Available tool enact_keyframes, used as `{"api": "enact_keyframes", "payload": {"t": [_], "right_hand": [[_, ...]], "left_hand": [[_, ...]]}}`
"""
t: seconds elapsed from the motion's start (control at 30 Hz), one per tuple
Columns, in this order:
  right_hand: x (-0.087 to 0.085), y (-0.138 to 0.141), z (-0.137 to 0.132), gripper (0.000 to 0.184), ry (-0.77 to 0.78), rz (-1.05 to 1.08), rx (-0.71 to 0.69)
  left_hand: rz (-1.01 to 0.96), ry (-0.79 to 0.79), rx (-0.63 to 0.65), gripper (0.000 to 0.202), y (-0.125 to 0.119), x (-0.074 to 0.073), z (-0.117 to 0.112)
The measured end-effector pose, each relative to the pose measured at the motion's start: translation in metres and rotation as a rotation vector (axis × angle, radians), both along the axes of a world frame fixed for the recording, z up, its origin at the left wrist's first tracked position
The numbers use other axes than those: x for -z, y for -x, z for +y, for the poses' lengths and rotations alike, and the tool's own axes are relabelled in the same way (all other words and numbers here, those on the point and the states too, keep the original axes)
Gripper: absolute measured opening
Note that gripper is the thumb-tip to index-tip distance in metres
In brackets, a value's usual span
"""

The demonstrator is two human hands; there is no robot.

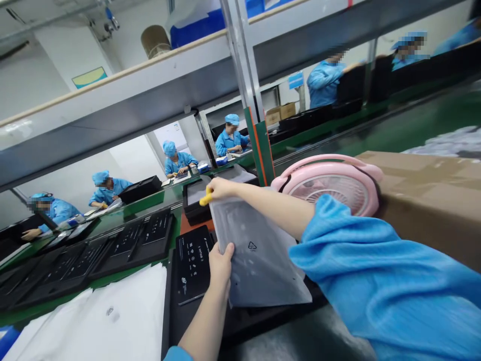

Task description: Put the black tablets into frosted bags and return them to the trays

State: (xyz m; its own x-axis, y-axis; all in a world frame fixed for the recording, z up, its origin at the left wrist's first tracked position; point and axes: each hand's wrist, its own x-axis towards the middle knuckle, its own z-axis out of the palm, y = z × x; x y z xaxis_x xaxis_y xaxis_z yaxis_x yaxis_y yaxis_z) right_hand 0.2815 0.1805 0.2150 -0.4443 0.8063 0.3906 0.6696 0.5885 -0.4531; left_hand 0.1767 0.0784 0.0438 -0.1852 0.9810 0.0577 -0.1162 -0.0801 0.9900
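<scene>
A frosted translucent plastic bag (259,250) with a small recycling mark is held up in front of me, tilted. My left hand (221,263) grips its left edge, thumb on the near face. Higher up, my right hand (222,189) is closed on the bag's upper left corner; yellow covers show on its fingertips. The bag looks grey, and I cannot tell whether anything lies inside it. Just left of my left hand, a black printed panel (193,263) with white icons rests on a black tray (176,316).
A stack of white bags (128,306) lies at front left. Black trays with printed panels (156,228) line the green conveyor. A pink fan (334,188) and a cardboard box (424,195) stand at right. An overhead shelf (150,82) crosses above; co-workers in blue sit beyond.
</scene>
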Motion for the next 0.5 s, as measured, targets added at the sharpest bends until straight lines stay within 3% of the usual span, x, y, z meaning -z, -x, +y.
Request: {"api": "enact_keyframes", "payload": {"t": [0.1, 0.2, 0.3, 0.4, 0.5], "right_hand": [[-0.009, -0.002, 0.025, 0.026, -0.144, 0.191, 0.201], [-0.004, 0.004, 0.036, 0.025, -0.132, 0.163, 0.157], [0.022, 0.018, 0.036, 0.021, -0.051, 0.029, 0.055], [0.049, 0.028, 0.035, 0.026, 0.029, -0.113, -0.003], [0.064, 0.037, 0.039, 0.037, 0.094, -0.24, -0.082]], "left_hand": [[-0.016, 0.106, -0.037, 0.041, -0.005, 0.015, 0.014], [0.122, 0.245, 0.031, 0.031, -0.012, 0.028, 0.025], [0.232, 0.274, 0.133, 0.036, -0.004, 0.025, 0.024], [0.581, 0.042, 0.16, 0.057, 0.043, 0.002, 0.004], [0.943, -0.124, -0.051, 0.05, 0.129, -0.014, -0.023]]}}
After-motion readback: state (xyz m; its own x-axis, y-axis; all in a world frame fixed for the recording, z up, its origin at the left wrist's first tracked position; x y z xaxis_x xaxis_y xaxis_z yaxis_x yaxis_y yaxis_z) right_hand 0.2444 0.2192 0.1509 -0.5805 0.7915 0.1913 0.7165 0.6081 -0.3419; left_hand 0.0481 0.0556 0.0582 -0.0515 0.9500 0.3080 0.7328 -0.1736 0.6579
